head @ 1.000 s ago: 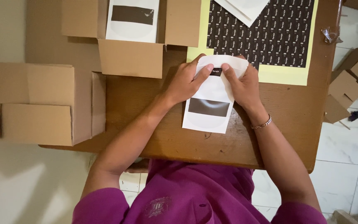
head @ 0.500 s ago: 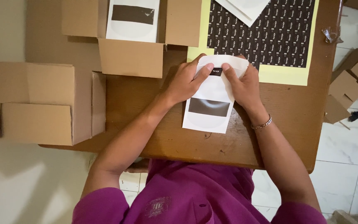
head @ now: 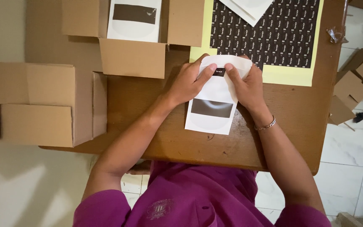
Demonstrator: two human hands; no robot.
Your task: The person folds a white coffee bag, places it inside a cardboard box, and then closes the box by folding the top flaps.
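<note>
Head view: one white pouch (head: 215,101) with a dark band lies on the wooden table (head: 299,126); a second lies in the open cardboard box (head: 133,56); one sticker sheet (head: 274,33) lies beyond. Left hand (head: 190,82) and right hand (head: 246,84) press a small black sticker (head: 219,72) onto the pouch's folded top, fingertips together.

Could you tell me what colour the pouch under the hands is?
White pouch with a dark band, clearest in the head view.

No visible change of position

Left hand (head: 190,82) and right hand (head: 246,84) remain pressed on the white pouch (head: 215,98), as before.
</note>
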